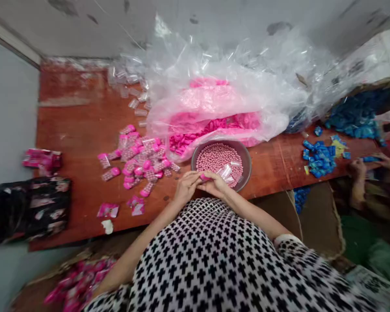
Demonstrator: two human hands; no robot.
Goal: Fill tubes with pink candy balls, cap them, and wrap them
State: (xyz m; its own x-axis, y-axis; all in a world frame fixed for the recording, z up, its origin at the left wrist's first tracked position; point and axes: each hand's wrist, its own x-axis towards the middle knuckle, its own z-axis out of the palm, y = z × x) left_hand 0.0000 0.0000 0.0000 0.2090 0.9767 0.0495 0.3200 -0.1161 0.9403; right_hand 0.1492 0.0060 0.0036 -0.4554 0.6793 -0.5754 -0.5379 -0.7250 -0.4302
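Observation:
Close together at the near rim of a grey bowl [247, 173], both my hands are closed around a small pink cap [204, 177]. My left hand [186, 186] pinches it from the left, and my right hand [215, 185] has its fingers on it from the right. Whether a tube is attached under the cap is hidden by the fingers. Pink beads [216, 157] fill the bowl, with a few clear plastic tubes [225, 172] lying on them. Left of my hands is a pile of bead-filled tubes with pink caps [146, 162].
Behind the bowl lies a big clear bag [214, 102] of pink caps. Empty clear tubes [141, 112] lie at the back left. Pink packets [108, 210] and a black floral bag [48, 206] are left. At right, a co-worker's hands [377, 167] are near blue pieces [320, 158].

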